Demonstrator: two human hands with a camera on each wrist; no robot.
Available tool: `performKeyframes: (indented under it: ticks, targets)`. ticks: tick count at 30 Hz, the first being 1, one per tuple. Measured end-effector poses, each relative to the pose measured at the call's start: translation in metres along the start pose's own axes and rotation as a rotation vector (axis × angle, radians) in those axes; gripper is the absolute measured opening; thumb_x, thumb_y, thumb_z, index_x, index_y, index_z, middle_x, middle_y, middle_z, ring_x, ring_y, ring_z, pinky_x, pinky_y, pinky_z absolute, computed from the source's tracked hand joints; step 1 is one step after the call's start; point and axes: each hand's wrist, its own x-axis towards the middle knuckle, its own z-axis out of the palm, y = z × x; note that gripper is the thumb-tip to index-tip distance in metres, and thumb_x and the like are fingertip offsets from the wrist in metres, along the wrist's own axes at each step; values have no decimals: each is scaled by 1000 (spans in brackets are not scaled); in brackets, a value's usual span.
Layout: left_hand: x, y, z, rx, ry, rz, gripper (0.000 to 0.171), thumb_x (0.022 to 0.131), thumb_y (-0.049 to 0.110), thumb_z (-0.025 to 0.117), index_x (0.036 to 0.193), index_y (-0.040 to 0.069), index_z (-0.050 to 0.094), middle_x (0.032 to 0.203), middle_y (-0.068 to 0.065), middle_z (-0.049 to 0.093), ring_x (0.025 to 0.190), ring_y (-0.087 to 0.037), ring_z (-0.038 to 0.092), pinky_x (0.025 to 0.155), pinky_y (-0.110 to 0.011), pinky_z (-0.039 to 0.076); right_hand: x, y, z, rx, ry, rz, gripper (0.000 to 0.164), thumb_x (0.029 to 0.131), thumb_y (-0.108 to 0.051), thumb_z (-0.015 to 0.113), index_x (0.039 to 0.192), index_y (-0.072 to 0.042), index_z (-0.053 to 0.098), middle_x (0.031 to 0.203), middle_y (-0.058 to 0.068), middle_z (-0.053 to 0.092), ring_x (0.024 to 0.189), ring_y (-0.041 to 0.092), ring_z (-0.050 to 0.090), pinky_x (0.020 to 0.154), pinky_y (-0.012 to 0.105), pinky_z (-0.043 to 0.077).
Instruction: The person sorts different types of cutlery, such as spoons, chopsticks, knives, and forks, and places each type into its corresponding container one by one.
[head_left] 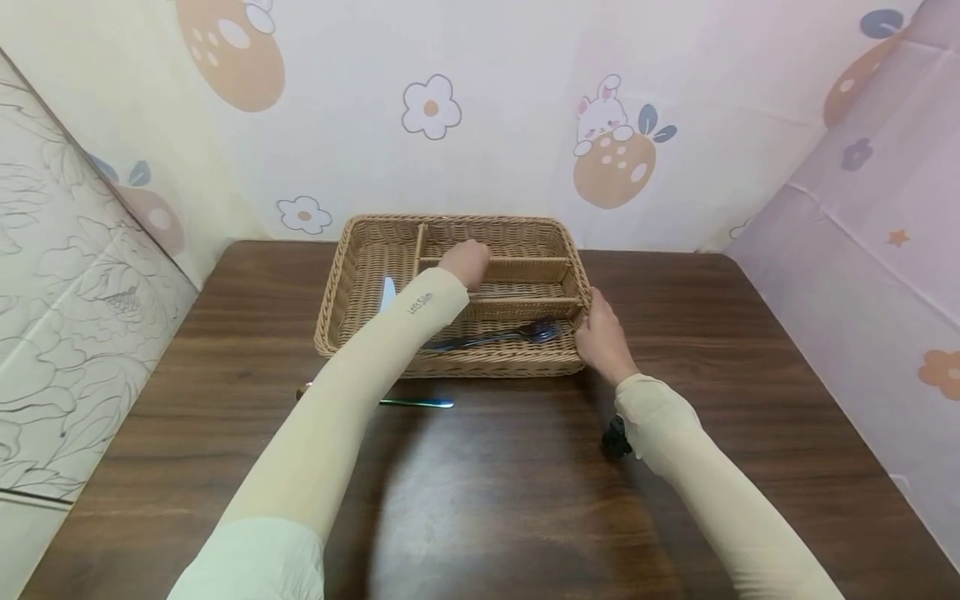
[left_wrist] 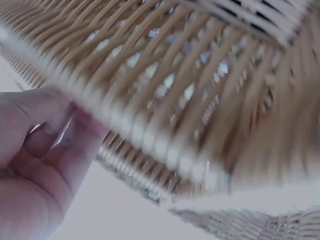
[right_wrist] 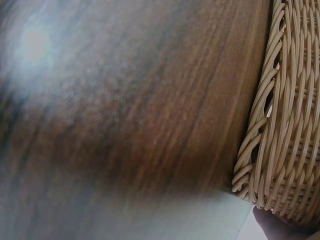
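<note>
A wicker cutlery basket (head_left: 450,367) with several compartments sits at the back of the table. My left hand (head_left: 467,262) reaches over its middle compartments, and in the left wrist view that hand (left_wrist: 45,145) pinches a woven edge between thumb and fingers. At the right front corner, my right hand (head_left: 602,340) grips the basket's end wall; only dark fingertips show under the wicker in the right wrist view. A dark shiny fork (head_left: 536,332) lies in the front compartment. The pale blade (head_left: 387,292) of a knife shows in the left compartment, partly behind my left sleeve.
On the brown wooden table (head_left: 495,483), a thin iridescent piece of cutlery (head_left: 420,402) lies in front of the basket, its middle hidden by my left forearm. A patterned cloth wall (head_left: 510,167) stands close behind the basket.
</note>
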Motion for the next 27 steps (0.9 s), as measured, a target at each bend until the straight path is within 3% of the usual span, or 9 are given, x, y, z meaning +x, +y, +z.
performKeyframes:
  ticks: [3,5,9,11,16,22,27]
  targets:
    - [-8,-1,-12,-71,51,39,17,94,-4,49,84,4,60,77,-6,58,64,-16,49,59,-27,47,0,0,-1,-2,-6,3,58,92,3,28,148,8,14,145,33,27,133,46,29,109,55,25]
    - [-14,-1,-20,-108,95,79,21,92,-5,50,77,6,61,75,-4,59,63,-15,47,58,-27,44,0,1,-2,-3,-8,3,58,92,3,28,148,8,13,145,33,27,133,46,28,109,55,25]
    - [-31,4,-36,-156,157,159,20,93,-1,54,92,5,74,95,-6,69,85,-17,64,77,-27,53,0,1,-2,-6,-10,-4,58,92,3,28,148,9,13,145,34,27,133,47,28,109,56,24]
    - [-42,4,-43,-161,187,186,20,94,3,57,105,7,73,108,-7,69,100,-20,64,88,-32,52,0,0,-1,-6,-10,-9,58,91,3,28,147,9,12,144,35,27,132,47,28,109,56,24]
    - [-71,-3,-54,-128,242,206,17,94,14,60,102,13,74,103,-1,70,93,-16,65,83,-36,53,1,1,0,3,-16,-13,58,92,3,28,147,9,12,144,34,27,132,48,28,109,57,24]
    - [-102,-30,-49,-98,310,167,17,94,24,62,103,15,74,100,1,71,85,-14,66,72,-32,54,3,1,0,-4,-20,-16,58,92,2,28,147,9,12,146,34,25,133,47,27,109,57,24]
    - [-122,-57,-33,-106,412,117,17,93,17,61,104,12,74,101,-3,71,88,-18,67,72,-35,55,3,3,1,12,-22,-19,58,92,3,28,148,9,12,146,33,24,133,47,26,109,57,23]
